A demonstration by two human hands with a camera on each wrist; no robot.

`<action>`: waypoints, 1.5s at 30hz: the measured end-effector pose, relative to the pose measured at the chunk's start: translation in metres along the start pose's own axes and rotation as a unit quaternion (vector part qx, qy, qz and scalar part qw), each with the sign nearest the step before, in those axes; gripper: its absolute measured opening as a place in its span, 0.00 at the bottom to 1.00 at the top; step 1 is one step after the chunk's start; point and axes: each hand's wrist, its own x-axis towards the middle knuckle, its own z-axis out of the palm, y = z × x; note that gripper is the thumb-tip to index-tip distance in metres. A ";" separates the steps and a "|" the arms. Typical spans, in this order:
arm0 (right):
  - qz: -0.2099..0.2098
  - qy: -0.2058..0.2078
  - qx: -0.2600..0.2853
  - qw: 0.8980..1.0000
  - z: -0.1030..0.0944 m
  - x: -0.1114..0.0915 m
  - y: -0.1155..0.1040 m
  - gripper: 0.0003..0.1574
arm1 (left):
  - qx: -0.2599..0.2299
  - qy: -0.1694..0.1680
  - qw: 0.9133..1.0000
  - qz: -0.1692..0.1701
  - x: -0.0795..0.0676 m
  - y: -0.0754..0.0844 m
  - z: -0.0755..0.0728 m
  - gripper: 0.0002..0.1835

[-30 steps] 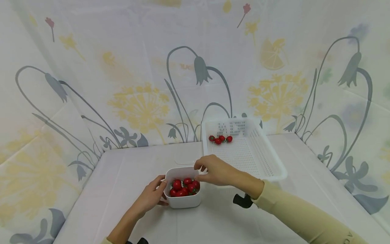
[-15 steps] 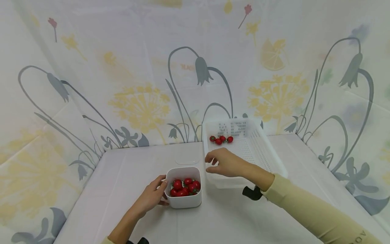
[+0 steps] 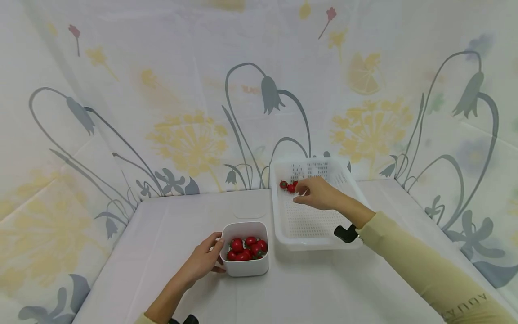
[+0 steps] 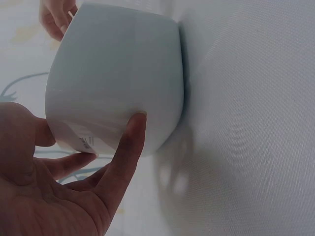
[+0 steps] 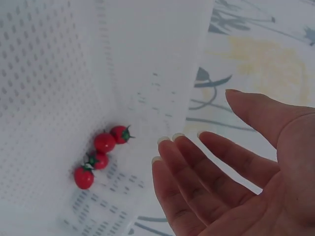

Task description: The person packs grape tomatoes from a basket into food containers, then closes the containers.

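A white rounded-square container [image 3: 246, 268] stands on the table and holds several red cherry tomatoes [image 3: 236, 245]. My left hand [image 3: 202, 259] grips its left side, and in the left wrist view the fingers [image 4: 129, 140] bend against the wall. My right hand [image 3: 319, 192] hovers inside the white perforated basket [image 3: 297, 245], above several cherry tomatoes [image 5: 105, 142] with green stems near its back left corner. The right wrist view shows the right hand's fingers apart from the thumb, loosely bent, with nothing between them. In the head view this hand covers part of the tomatoes.
The basket stands behind and to the right of the container, with a narrow gap between them. A flower-printed cloth [image 3: 194, 139] rises behind the table [image 3: 170, 225] and along both sides. Black wrist mounts [image 3: 346, 234] sit below the wrists.
My right hand has left the container's rim and moved right and back, over the tomatoes in the basket. My left hand has stayed at the container's side.
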 end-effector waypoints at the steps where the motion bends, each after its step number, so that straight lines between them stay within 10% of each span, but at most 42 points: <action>1: 0.005 0.003 -0.004 1.000 -0.001 0.002 0.005 0.14 | 0.000 0.000 1.000 0.001 0.000 0.000 0.000 0.22; 22: 0.155 0.008 -0.029 0.987 -0.021 0.037 0.081 0.25 | 0.002 0.003 1.000 0.004 0.001 0.000 -0.002 0.22; 28: 0.230 -0.015 0.033 0.972 -0.015 0.046 0.095 0.34 | 0.006 0.007 1.000 0.003 0.002 -0.003 -0.001 0.23; 45: 0.281 -0.050 0.081 0.955 0.015 0.072 0.117 0.37 | -0.004 0.000 1.000 0.005 0.001 -0.002 -0.002 0.23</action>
